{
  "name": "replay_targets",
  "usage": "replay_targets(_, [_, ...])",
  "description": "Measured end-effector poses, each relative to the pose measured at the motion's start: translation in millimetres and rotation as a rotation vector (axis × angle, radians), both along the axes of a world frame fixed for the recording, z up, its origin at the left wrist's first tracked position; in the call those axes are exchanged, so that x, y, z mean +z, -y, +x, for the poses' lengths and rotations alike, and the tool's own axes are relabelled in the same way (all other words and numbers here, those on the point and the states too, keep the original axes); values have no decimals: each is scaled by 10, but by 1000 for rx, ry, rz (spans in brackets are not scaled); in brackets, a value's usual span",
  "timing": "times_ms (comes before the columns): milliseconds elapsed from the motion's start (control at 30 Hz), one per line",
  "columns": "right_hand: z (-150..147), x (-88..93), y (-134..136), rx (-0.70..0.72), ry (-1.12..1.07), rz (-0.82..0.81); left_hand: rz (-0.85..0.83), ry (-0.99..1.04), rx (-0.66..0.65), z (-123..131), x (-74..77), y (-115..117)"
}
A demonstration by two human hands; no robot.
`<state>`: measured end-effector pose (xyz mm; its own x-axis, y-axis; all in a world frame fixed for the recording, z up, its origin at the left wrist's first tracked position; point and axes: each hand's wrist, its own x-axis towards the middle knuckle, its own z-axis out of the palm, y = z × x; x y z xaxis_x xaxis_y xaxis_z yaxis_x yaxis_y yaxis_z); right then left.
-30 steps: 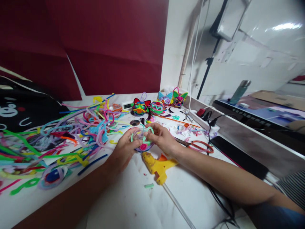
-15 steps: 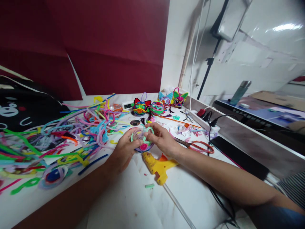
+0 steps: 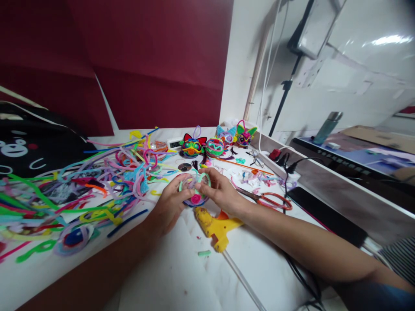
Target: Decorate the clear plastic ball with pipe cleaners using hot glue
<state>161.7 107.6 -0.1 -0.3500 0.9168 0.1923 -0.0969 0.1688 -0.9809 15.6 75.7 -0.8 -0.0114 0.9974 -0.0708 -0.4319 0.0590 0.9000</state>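
Note:
A round ball ornament (image 3: pixel 195 199), clear in part and wrapped with coloured pipe cleaners, sits between my two hands above the white table. Its lower front carries a pink coil. My left hand (image 3: pixel 170 201) grips the ball from the left, thumb on its front. On the other side, my right hand (image 3: pixel 222 190) pinches a light green pipe cleaner (image 3: pixel 208 178) against the ball's upper right edge. The fingers behind the ball are partly hidden. Just below it lies a yellow hot glue gun (image 3: pixel 218 226) with a clear glue stick (image 3: pixel 241 276) in its back end.
A heap of loose pipe cleaners (image 3: pixel 106 181) covers the left side. Several finished animal-face balls (image 3: pixel 192 146) stand at the back. Orange-handled scissors (image 3: pixel 275 200), a black phone-like slab (image 3: pixel 327 216) and a power strip (image 3: pixel 285 168) with cables lie right. A green scrap (image 3: pixel 204 253) is in front.
The light green pipe cleaner by my right fingers now follows the ball's right edge more closely. Both hands stay nearly in place on the ball. The view has shifted slightly.

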Motion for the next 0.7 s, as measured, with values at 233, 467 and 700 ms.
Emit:
replay_targets(233, [18, -19, -18, 15, -1, 14, 11, 7, -41, -9, 20, 19])
replay_targets(467, [30, -44, -39, 17, 43, 44, 4, -3, -33, -16, 11, -1])
replay_targets(700, [57, -126, -77, -50, 184, 172, 13, 10, -38, -25, -23, -13])
